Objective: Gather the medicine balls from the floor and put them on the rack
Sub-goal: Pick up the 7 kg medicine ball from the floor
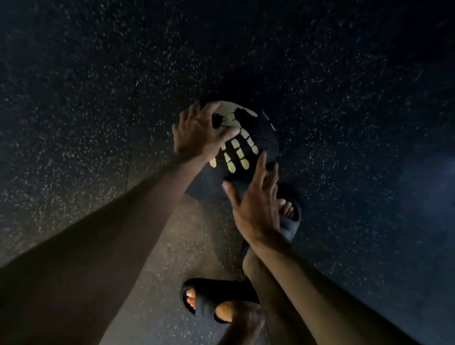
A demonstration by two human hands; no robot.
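Your left hand (199, 135) lies on the medicine ball (265, 135), its fingers (211, 110) spread wide and laid flat on the ball's upper left curve, with the thumb stretched out across the top. They are open and pressing on the surface rather than wrapped round it.

Your right hand (257, 204) is open too, its fingers (261, 164) straight and fanned. Their tips reach the near right side of the ball. The dim light hides whether they touch it.

The ball sits on the floor (88, 66) between your two sets of fingers, under the left ones and just beyond the right fingertips. It is black, and a pale yellow handprint (238, 150) painted on it shows in the gap between your left thumb and right forefinger.

The floor is dark rubber flecked with light specks.

Just behind your right fingers, partly covered by that hand, a foot in a black slide sandal (291, 225) stands close beside the ball. A second sandal (208, 296) is planted nearer you, below your right wrist, well back from both sets of fingers.
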